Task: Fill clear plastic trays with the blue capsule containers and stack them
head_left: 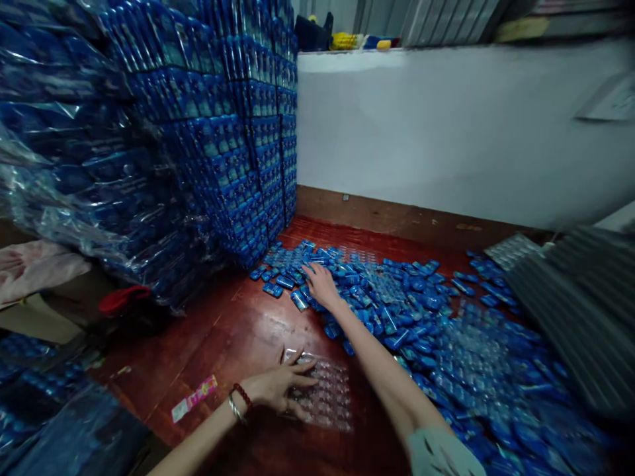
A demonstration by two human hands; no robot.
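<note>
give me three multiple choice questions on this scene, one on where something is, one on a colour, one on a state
1. Where does the left hand rest?
A. on the clear tray
B. on the white wall
C. on the pink cloth

2. What colour are the small packs spread over the floor?
A. green
B. blue
C. orange

3. How is the right hand placed?
A. raised in the air, holding a bottle
B. tucked out of view
C. stretched out, palm down, on the pile of packs

Answers:
1. A, the fingers lie spread on the tray, close to the person.
2. B, the loose packs are blue, as are the wrapped stacks on the left.
3. C, the arm reaches forward and the hand lies on the near edge of the pile.
</note>
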